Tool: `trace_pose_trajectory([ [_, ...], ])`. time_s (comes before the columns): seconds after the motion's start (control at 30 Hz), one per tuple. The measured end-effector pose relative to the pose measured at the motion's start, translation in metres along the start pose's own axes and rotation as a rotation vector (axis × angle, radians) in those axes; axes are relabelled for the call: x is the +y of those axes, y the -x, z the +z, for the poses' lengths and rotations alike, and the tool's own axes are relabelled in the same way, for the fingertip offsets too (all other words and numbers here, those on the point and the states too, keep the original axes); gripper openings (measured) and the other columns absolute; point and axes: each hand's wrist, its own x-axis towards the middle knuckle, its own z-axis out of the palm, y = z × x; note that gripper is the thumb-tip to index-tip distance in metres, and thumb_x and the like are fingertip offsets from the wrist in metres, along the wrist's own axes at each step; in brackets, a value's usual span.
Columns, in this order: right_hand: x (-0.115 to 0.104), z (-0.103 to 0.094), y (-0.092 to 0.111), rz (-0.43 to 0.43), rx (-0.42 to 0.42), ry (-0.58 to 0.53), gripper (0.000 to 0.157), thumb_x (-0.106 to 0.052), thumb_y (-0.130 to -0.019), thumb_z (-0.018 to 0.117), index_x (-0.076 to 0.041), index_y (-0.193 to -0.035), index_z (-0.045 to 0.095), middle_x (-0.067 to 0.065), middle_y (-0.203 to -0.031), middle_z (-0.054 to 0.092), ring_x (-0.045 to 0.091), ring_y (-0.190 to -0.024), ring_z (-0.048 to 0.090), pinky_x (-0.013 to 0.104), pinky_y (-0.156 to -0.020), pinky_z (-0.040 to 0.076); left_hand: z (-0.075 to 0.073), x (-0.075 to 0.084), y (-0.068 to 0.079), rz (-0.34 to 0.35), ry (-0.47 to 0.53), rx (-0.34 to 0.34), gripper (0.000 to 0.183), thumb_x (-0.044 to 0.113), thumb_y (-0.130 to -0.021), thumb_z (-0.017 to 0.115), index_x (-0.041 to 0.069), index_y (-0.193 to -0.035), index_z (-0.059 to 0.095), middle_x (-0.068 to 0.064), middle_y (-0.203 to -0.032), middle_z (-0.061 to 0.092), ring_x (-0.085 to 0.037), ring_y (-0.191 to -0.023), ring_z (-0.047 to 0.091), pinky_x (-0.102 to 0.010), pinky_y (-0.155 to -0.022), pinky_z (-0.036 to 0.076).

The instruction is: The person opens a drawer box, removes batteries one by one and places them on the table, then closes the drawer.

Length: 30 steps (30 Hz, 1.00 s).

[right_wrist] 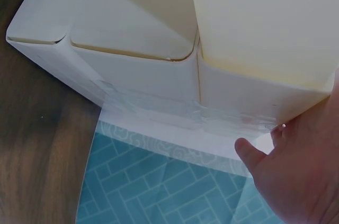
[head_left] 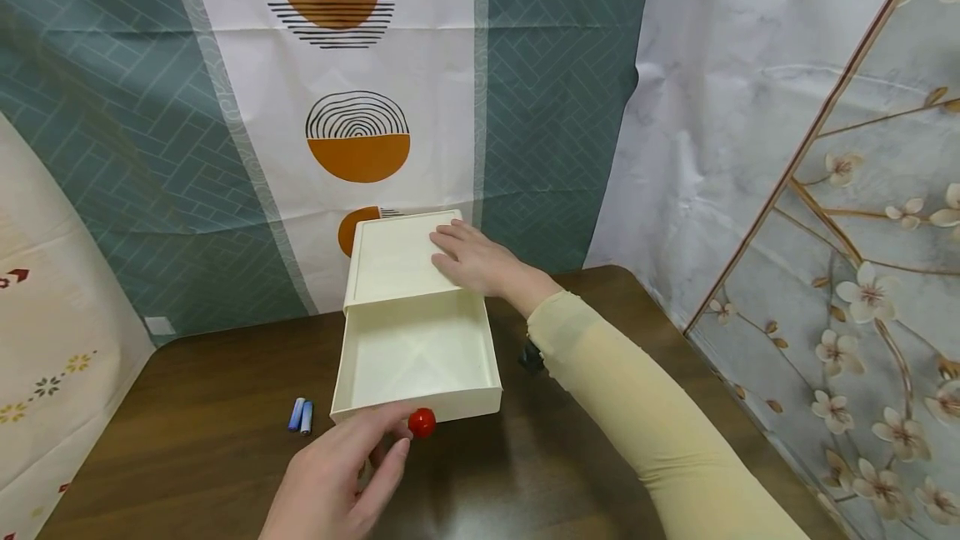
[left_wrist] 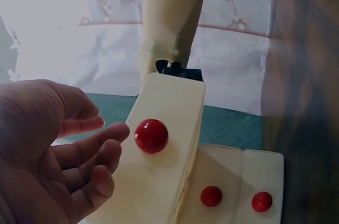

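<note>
A cream drawer cabinet stands against the backdrop, its top drawer pulled out and its bare pale floor showing. A round red knob sits on the drawer's front. Beside that knob is my left hand, its fingers loosely bent; the left wrist view shows a gap between fingertips and knob. My right hand rests on the cabinet's top at the right edge, fingers spread. Two lower drawers with red knobs appear closed in the left wrist view.
Two small blue-and-white batteries lie on the brown wooden table, left of the drawer. Something small and black shows beside the right sleeve. Patterned cloths hang behind and at both sides.
</note>
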Motion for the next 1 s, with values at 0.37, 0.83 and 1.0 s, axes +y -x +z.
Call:
trace_pose_trajectory([
  [0.37,0.001,0.001,0.000,-0.005,-0.002,-0.004,0.066,-0.053,-0.118,0.028,-0.023,-0.177,0.027,-0.004,-0.184,0.017,0.018,-0.170,-0.003,0.044,-0.135,0.011,0.007,0.003,0.001,-0.201,0.167,-0.186,0.050,0.006,-0.098,0.083,0.034,-0.137,0.068,0.029,-0.100,0.070,0.004,-0.081,0.065,-0.023,-0.066,0.056],
  [0.83,0.001,0.001,0.000,-0.008,0.002,-0.020,0.066,-0.053,-0.118,0.027,-0.023,-0.177,0.027,-0.004,-0.184,0.017,0.017,-0.170,-0.003,0.046,-0.135,0.012,0.018,-0.011,0.007,-0.157,0.204,-0.186,0.045,0.009,-0.101,0.081,0.030,-0.139,0.067,0.023,-0.107,0.075,0.004,-0.089,0.071,-0.026,-0.070,0.059],
  [1.0,0.001,0.001,0.000,-0.005,0.002,-0.030,0.065,-0.053,-0.118,0.028,-0.024,-0.177,0.027,-0.004,-0.184,0.017,0.017,-0.170,-0.004,0.047,-0.135,0.012,0.020,-0.014,0.006,-0.212,0.275,-0.225,0.043,0.013,-0.104,0.079,0.030,-0.142,0.067,0.019,-0.113,0.077,0.000,-0.095,0.074,-0.028,-0.075,0.062],
])
